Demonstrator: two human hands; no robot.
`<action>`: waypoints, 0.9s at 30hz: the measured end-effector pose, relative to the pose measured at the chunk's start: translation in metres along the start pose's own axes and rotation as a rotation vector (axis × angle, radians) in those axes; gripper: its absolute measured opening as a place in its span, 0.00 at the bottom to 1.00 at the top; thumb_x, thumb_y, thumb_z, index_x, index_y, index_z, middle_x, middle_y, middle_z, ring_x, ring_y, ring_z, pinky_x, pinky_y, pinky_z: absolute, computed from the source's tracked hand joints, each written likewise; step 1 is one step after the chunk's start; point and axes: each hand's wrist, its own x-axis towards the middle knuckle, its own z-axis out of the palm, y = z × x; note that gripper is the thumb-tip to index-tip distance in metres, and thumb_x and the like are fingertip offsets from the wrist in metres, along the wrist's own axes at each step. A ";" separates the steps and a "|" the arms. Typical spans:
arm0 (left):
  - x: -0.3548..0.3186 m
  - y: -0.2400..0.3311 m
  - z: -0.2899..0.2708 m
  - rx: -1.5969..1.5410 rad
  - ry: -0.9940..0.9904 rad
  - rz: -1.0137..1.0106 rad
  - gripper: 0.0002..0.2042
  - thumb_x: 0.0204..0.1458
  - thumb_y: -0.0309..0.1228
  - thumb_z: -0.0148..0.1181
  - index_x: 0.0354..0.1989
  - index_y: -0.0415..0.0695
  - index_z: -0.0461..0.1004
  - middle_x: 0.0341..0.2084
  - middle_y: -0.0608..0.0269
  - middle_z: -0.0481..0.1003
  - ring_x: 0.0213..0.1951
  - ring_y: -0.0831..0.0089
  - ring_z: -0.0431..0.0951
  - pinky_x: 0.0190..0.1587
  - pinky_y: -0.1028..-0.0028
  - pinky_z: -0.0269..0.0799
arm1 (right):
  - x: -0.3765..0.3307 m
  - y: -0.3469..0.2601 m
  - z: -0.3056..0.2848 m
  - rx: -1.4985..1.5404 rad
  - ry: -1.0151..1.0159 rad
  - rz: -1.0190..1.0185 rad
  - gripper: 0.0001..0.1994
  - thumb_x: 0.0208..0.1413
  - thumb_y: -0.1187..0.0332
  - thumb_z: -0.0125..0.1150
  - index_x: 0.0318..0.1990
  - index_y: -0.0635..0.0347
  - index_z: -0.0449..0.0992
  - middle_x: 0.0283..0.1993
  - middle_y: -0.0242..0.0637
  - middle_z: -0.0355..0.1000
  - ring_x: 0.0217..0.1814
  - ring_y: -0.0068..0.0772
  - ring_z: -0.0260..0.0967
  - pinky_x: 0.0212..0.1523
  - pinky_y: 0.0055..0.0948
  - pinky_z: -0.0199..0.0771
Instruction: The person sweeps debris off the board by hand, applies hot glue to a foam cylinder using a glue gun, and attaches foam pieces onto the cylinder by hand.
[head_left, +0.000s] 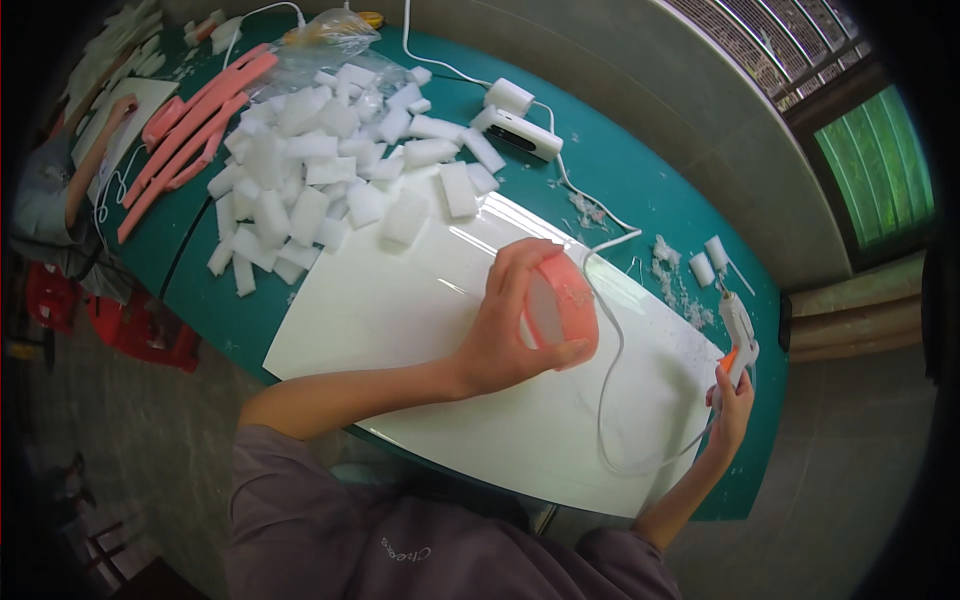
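My left hand [510,325] is wrapped round a pink foam ring [578,312], holding it above a glossy white board [450,400]. The ring's opening faces my palm, and loose wisps cling to its outer side. Over at the right edge of the board, my right hand [735,402] grips a white hot glue gun [738,330] with an orange trigger. Its nozzle points away from me, near two short white cylinders [702,269]. From the gun a white cord [604,400] loops across the board and passes beside the ring.
White foam blocks [310,160] lie heaped at the far left, partly on the board. Behind them are pink foam strips [190,130] and a clear plastic bag [330,45]. A white box-shaped device [522,134] stands at the back. Another person's arm [90,165] reaches in at far left.
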 end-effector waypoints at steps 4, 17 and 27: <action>-0.001 0.002 0.003 0.009 -0.017 0.046 0.39 0.34 0.39 0.64 0.54 0.42 0.49 0.51 0.51 0.49 0.55 0.54 0.48 0.55 0.60 0.50 | -0.008 0.033 -0.027 -0.197 0.098 -0.062 0.20 0.43 0.70 0.61 0.45 0.66 0.66 0.34 0.32 0.68 0.29 0.18 0.63 0.31 0.18 0.61; -0.005 -0.005 0.011 0.030 -0.009 -0.022 0.38 0.34 0.39 0.64 0.54 0.43 0.50 0.50 0.54 0.50 0.54 0.57 0.51 0.55 0.62 0.51 | -0.007 -0.100 0.054 -0.912 -0.019 -0.572 0.10 0.44 0.70 0.60 0.34 0.65 0.73 0.25 0.38 0.68 0.26 0.26 0.65 0.28 0.23 0.64; -0.012 -0.012 0.013 -0.099 -0.004 -0.092 0.38 0.34 0.41 0.64 0.53 0.42 0.50 0.49 0.52 0.51 0.51 0.55 0.53 0.53 0.61 0.50 | 0.009 -0.165 0.306 -1.061 -0.777 -0.813 0.15 0.43 0.61 0.61 0.33 0.63 0.70 0.27 0.41 0.71 0.27 0.34 0.69 0.29 0.28 0.68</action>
